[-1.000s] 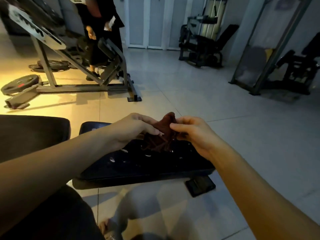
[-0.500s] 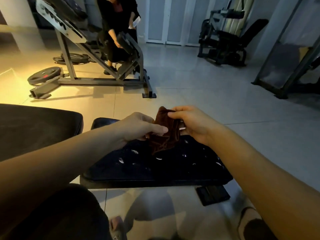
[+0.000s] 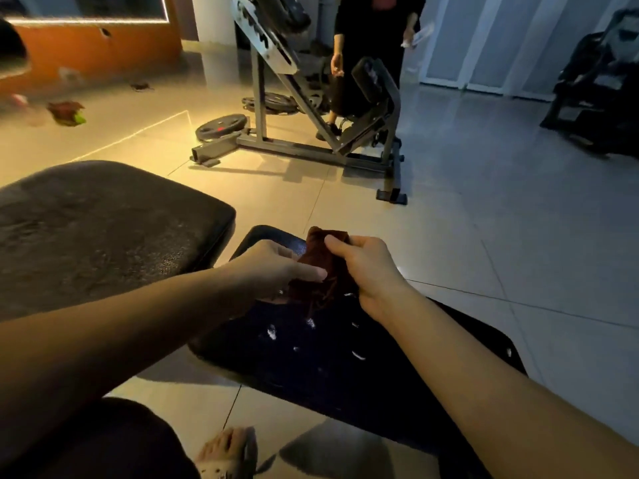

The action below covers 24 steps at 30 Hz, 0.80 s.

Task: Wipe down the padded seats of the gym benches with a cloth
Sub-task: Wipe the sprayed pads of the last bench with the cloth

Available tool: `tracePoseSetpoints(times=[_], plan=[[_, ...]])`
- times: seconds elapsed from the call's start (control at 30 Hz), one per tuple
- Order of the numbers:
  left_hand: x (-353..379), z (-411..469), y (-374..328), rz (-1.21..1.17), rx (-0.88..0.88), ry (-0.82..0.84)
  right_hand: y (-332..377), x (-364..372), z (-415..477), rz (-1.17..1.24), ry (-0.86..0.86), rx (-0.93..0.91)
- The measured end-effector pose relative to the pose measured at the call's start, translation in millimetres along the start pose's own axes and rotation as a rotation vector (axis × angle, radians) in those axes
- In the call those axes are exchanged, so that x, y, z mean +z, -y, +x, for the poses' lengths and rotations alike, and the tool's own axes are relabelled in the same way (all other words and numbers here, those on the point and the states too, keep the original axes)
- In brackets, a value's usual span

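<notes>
A dark red-brown cloth is bunched up between both hands, just above the far end of a black padded bench seat that carries several small white flecks. My left hand pinches the cloth's lower left part with thumb and fingers. My right hand grips its upper right part, thumb over the top. A second, larger dark padded seat lies to the left, apart from both hands.
A grey steel gym machine with weight plates stands ahead on the tiled floor, and a person in black stands behind it. Another machine is at far right. My sandalled foot shows below.
The view has swung left and down, so the benches sit further right in the frame. Both hands keep hold of the cloth and have gathered it into a tighter, more upright bundle.
</notes>
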<state>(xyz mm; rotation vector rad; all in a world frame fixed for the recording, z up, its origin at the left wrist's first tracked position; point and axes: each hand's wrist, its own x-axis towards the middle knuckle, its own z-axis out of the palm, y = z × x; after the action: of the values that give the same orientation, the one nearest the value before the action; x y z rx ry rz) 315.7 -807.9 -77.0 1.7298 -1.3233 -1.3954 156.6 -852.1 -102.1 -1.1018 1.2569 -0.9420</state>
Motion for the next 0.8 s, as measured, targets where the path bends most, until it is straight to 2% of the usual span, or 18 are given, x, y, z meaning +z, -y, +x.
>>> tracePoseSetpoints(times=[0.2,0.3,0.4,0.5,0.6,0.8], plan=[[-3.6,-13.2,19.7,-0.045,-0.072,-0.070,-3.0,19.4,13.4,0.053,0.156,0.032],[6.3,-19.3,24.3,-0.101,-0.087,-0.186,-8.0,23.1,10.3,0.081,0.192,0.055],[19.8,-28.0,25.6,-0.158,-0.101,-0.319,-13.3,24.3,-2.6,-0.037,0.243,-0.042],[34.8,-49.2,21.5,-0.181,-0.145,-0.329,-9.7,20.4,-18.3,-0.162,0.240,-0.188],[49.0,-77.5,14.6,-0.223,-0.163,-0.321,-3.8,13.9,-36.5,-0.153,0.286,-0.237],[55.6,-118.0,10.5,-0.132,-0.132,-0.401,-8.0,13.6,-66.6,-0.057,0.388,-0.248]])
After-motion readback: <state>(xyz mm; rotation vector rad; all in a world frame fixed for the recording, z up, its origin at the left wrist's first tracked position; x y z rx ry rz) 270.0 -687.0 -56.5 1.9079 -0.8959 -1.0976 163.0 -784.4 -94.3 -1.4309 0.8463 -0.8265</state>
